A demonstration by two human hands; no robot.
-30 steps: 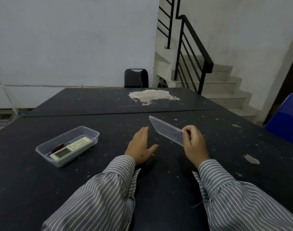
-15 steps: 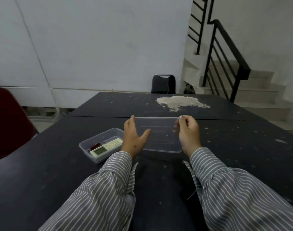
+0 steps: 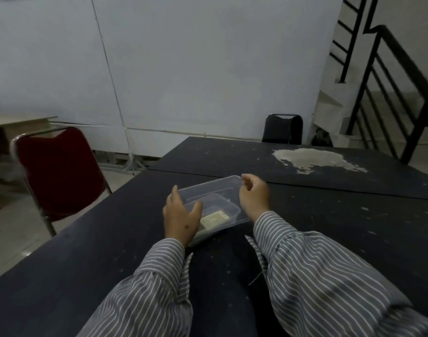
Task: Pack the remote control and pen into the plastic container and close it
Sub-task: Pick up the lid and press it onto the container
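The clear plastic container [image 3: 235, 216] sits on the black table [image 3: 329, 239] just in front of me. Inside it lies the white remote control [image 3: 214, 219]; the pen is hidden behind my left hand. A clear lid [image 3: 208, 189] hovers tilted over the container, held at both ends. My left hand [image 3: 181, 215] grips the lid's left end and covers the container's near left corner. My right hand [image 3: 253, 194] pinches the lid's far right corner.
A dark red chair [image 3: 59, 171] stands at the table's left side. A black chair [image 3: 282, 128] is at the far end. A pale worn patch [image 3: 310, 158] marks the far tabletop. A staircase with a black railing [image 3: 388, 76] rises at the right.
Both hands carried the lid leftward from in front of me to above the container. The view has swung left, so the container now lies under my hands.
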